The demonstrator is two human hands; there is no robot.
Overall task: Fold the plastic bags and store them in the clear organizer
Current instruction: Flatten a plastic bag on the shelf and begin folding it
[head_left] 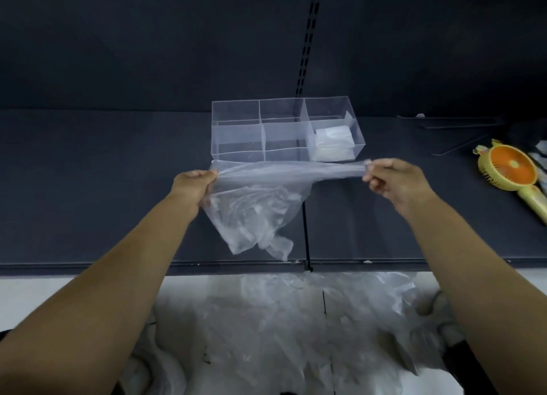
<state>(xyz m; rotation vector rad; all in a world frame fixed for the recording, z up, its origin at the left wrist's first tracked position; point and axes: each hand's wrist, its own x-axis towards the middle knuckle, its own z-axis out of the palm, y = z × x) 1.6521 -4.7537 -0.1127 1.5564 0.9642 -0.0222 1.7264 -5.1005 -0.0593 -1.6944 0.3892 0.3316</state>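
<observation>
A thin clear plastic bag [257, 205] is stretched in the air between my hands, its loose lower part hanging down over the dark shelf [88, 187]. My left hand [194, 184] grips its left end and my right hand [393, 178] pinches its twisted right end. Just behind the bag stands the clear organizer [236, 134] with several compartments. A folded bag [334, 143] lies in its front right compartment; the other compartments look empty.
A yellow and orange hand-held fan [513, 172] lies on the shelf at the right. A heap of loose clear bags [310, 320] lies on the floor below the shelf's front edge. Dark back panels rise behind the organizer.
</observation>
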